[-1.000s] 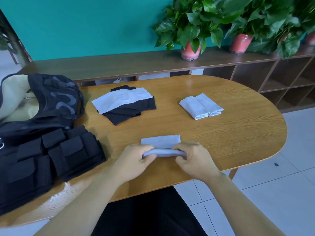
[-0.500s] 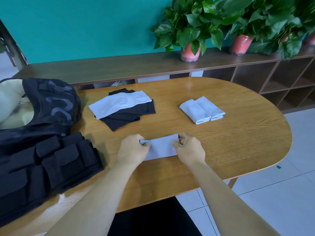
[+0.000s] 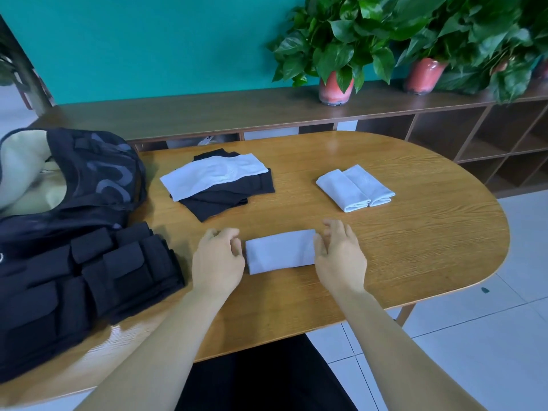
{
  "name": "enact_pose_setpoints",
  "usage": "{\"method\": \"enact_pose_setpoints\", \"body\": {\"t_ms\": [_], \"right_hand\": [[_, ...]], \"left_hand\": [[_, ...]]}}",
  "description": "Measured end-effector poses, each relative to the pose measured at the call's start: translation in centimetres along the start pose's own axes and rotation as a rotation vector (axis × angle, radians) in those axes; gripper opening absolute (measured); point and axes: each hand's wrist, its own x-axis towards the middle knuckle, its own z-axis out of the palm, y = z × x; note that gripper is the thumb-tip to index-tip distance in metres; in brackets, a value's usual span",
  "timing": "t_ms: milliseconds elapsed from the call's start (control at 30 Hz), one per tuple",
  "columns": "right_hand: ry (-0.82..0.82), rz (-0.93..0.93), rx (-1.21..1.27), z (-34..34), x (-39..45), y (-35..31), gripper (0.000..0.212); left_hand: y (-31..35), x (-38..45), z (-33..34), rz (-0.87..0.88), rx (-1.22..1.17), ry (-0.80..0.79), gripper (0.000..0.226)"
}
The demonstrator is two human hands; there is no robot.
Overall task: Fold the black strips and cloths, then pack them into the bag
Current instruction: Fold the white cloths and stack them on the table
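On the desk (image 3: 415, 247), the folded grey cloth (image 3: 280, 251) lies between the loosely spread left hand (image 3: 218, 259) and right hand (image 3: 339, 256), neither gripping it.

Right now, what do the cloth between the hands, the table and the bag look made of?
Cloth: soft pale woven or knit fabric, matte; it lies folded flat with a limp edge. Table: wood or wood veneer, visible grain, slight sheen. Bag: black synthetic-looking fabric, matte, with stitched flap pockets; pale lining shows inside.

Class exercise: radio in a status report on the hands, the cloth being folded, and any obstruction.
Left hand and right hand open, flanking the folded cloth. Cloth flat on table. Bag open at left. Nothing in the way.
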Motion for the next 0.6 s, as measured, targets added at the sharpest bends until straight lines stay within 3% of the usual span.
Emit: {"method": "enact_pose_setpoints", "body": {"t_ms": [67, 133, 233, 300, 500, 533, 600], "right_hand": [[0.059, -0.319, -0.173, 0.2, -1.0, -0.6, 0.038], [-0.117, -0.529, -0.337, 0.7, -1.7, -1.2, 0.052], [-0.476, -0.503, -0.489, 0.6, -2.3, -1.2, 0.084], [-0.537, -0.448, -0.507, 0.3, -2.4, -0.5, 0.091], [-0.432, -0.387, -0.424, -0.4, -2.4, -0.2, 0.087], [-0.364, -0.379, -0.389, -0.3, -2.5, -0.1, 0.08], [-0.165, -0.378, -0.308, 0.0, -2.4, 0.2, 0.043]], "left_hand": [[1.1, -0.7, -0.2, 0.152, 0.063, 0.041, 0.034], [2.5, -1.7, 0.1, 0.297, 0.124, -0.029, 0.039], [3.0, -2.7, 1.1, 0.306, 0.209, -0.13, 0.034], [2.4, -3.0, 1.4, 0.259, 0.247, -0.14, 0.033], [2.1, -2.0, 1.1, 0.096, 0.235, -0.067, 0.04], [2.1, -1.8, 1.1, 0.061, 0.228, -0.078, 0.04], [2.3, -1.6, 0.9, -0.003, 0.208, -0.115, 0.032]]}}
